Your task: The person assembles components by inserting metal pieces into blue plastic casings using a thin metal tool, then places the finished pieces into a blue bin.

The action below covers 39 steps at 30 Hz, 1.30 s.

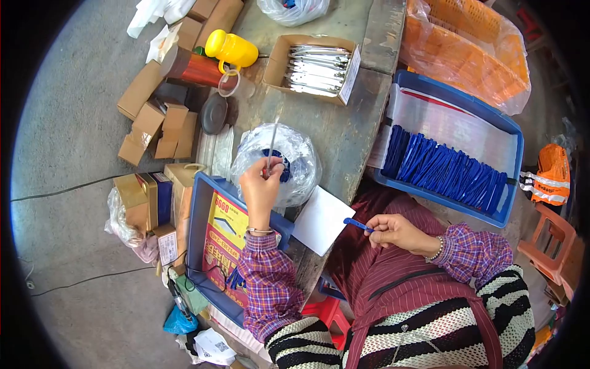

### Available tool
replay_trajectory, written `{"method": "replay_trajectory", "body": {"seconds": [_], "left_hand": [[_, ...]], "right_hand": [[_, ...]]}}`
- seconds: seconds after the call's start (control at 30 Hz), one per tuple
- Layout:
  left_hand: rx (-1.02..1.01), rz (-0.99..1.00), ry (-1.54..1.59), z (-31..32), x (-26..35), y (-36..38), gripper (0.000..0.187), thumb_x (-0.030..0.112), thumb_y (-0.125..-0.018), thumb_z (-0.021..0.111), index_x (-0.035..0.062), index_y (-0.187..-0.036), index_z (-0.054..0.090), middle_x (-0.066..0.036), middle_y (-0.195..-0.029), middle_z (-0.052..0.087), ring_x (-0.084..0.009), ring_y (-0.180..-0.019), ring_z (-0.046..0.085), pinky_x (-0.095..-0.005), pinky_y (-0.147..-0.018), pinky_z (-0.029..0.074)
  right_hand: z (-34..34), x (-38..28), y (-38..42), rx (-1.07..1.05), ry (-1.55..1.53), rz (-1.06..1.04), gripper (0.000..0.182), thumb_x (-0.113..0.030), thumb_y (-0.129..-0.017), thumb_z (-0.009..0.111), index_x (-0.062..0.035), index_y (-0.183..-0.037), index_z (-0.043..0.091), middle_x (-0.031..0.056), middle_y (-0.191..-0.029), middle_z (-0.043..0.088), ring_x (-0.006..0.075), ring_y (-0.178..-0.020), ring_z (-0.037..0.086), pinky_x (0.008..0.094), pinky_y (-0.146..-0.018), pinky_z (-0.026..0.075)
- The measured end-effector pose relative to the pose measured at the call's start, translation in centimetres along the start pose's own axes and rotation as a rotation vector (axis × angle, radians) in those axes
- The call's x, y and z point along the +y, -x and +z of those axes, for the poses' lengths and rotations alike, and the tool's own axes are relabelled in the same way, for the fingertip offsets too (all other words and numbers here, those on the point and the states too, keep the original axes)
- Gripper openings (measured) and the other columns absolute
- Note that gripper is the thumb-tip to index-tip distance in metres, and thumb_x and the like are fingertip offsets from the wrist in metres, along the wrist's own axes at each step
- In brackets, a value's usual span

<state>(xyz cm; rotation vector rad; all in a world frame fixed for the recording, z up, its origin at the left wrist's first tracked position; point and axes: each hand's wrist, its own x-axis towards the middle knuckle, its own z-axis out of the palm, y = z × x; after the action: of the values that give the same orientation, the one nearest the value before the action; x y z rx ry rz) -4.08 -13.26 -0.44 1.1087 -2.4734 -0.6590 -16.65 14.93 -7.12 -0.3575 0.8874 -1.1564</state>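
Observation:
My left hand (261, 181) is closed, pinching a thin silvery metal strip (273, 138) that points away from me. It hovers over a clear plastic bag (305, 144) with small dark-blue parts (284, 161) inside. My right hand (396, 235) is closed on a slim blue plastic handle (356, 224), held above my lap near a white square pad (319, 220) at the table edge. Many similar blue handles (448, 169) lie in a row in a blue tray (515, 161) to my right. A small carton (275, 64) of silvery metal strips (316, 67) stands farther back.
An orange crate (473, 49) lined with plastic is at the back right. At left lies a blue tray (198, 246) with a red-and-yellow printed sheet (228, 246). A yellow mug (236, 50), a red cylinder (190, 66) and cardboard boxes (142, 89) stand at the back left.

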Motion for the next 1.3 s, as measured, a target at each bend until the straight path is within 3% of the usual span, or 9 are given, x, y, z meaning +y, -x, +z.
{"method": "replay_trajectory", "body": {"seconds": [0.07, 0.13, 0.27, 0.4, 0.6, 0.8, 0.93, 1.1, 1.3], "left_hand": [[-0.079, -0.273, 0.238, -0.7, 0.4, -0.1, 0.011, 0.009, -0.076, 0.068, 0.0039, -0.085, 0.070, 0.000, -0.054, 0.056, -0.0058, -0.042, 0.048, -0.0245, -0.041, 0.037], [-0.073, -0.309, 0.340, -0.7, 0.6, 0.0, 0.010, 0.010, -0.079, 0.066, 0.0028, -0.085, 0.070, 0.005, -0.056, 0.052, -0.0011, -0.042, 0.042, -0.0198, -0.038, 0.031], [-0.130, -0.422, 0.613, -2.0, 2.0, 0.4, 0.011, 0.008, -0.081, 0.067, 0.0011, -0.089, 0.068, 0.004, -0.058, 0.054, -0.0011, -0.039, 0.039, -0.0184, -0.037, 0.027], [-0.227, -0.538, 0.983, -2.6, 2.6, 1.9, 0.011, 0.001, -0.081, 0.064, 0.0004, -0.092, 0.065, -0.005, -0.076, 0.065, -0.0026, -0.043, 0.039, -0.0192, -0.037, 0.027], [-0.356, -0.612, 1.217, -2.7, 4.0, 4.7, 0.010, -0.002, -0.082, 0.061, 0.0004, -0.092, 0.062, -0.009, -0.082, 0.065, -0.0036, -0.042, 0.039, -0.0194, -0.038, 0.028], [-0.383, -0.577, 1.038, -2.7, 5.8, 6.6, 0.011, -0.002, -0.080, 0.065, -0.0020, -0.091, 0.063, -0.008, -0.078, 0.066, -0.0024, -0.043, 0.038, -0.0191, -0.038, 0.026], [-0.435, -0.498, 0.725, -2.0, 7.9, 8.6, 0.011, 0.001, -0.078, 0.069, 0.0024, -0.088, 0.068, 0.007, -0.055, 0.048, 0.0001, -0.044, 0.038, -0.0178, -0.040, 0.023], [-0.430, -0.153, 0.438, 0.1, 8.5, 10.6, 0.014, 0.001, -0.069, 0.073, 0.0032, -0.083, 0.069, 0.001, -0.068, 0.061, -0.0028, -0.053, 0.045, -0.0199, -0.047, 0.032], [-0.390, -0.041, 0.392, 1.2, 9.1, 11.5, 0.014, 0.000, -0.070, 0.072, 0.0015, -0.082, 0.067, -0.005, -0.073, 0.064, -0.0108, -0.060, 0.058, -0.0232, -0.055, 0.044]], "right_hand": [[0.1, -0.1, 0.0, 0.008, 0.002, 0.006, 0.019, -0.010, -0.088, 0.059, -0.0005, -0.105, 0.059, 0.0035, -0.077, 0.063, 0.0034, -0.060, 0.051, 0.0173, -0.053, 0.040], [0.1, -0.2, 0.1, -0.002, 0.004, 0.022, 0.021, -0.009, -0.088, 0.059, 0.0003, -0.107, 0.060, 0.0037, -0.077, 0.064, 0.0038, -0.062, 0.052, 0.0174, -0.055, 0.040], [0.3, -0.4, 0.2, -0.012, 0.025, 0.050, 0.025, -0.009, -0.088, 0.059, 0.0006, -0.111, 0.062, 0.0033, -0.077, 0.065, 0.0033, -0.063, 0.052, 0.0174, -0.057, 0.040], [0.2, 0.2, 0.1, -0.024, 0.048, 0.023, 0.027, -0.013, -0.089, 0.059, -0.0016, -0.114, 0.062, 0.0023, -0.076, 0.064, 0.0024, -0.057, 0.049, 0.0171, -0.052, 0.039], [0.4, 0.0, 0.0, -0.018, 0.069, 0.034, 0.026, -0.013, -0.089, 0.059, -0.0014, -0.112, 0.063, 0.0029, -0.076, 0.065, 0.0031, -0.057, 0.050, 0.0172, -0.052, 0.040], [0.5, -0.4, 0.0, -0.010, 0.042, 0.010, 0.017, -0.012, -0.091, 0.057, -0.0015, -0.104, 0.061, 0.0029, -0.079, 0.064, 0.0049, -0.063, 0.053, 0.0182, -0.059, 0.044], [1.5, -1.9, -0.1, 0.044, 0.004, -0.065, 0.015, -0.014, -0.091, 0.057, -0.0020, -0.099, 0.060, 0.0035, -0.078, 0.063, 0.0044, -0.059, 0.049, 0.0176, -0.054, 0.039], [2.3, -2.7, -0.4, 0.075, -0.066, -0.053, 0.017, -0.019, -0.090, 0.061, -0.0028, -0.095, 0.061, 0.0020, -0.078, 0.062, 0.0034, -0.056, 0.043, 0.0185, -0.051, 0.035], [2.3, -2.0, -0.5, 0.030, -0.137, -0.023, 0.016, -0.018, -0.089, 0.063, -0.0028, -0.094, 0.062, 0.0013, -0.077, 0.061, 0.0034, -0.056, 0.043, 0.0189, -0.050, 0.034]]}}
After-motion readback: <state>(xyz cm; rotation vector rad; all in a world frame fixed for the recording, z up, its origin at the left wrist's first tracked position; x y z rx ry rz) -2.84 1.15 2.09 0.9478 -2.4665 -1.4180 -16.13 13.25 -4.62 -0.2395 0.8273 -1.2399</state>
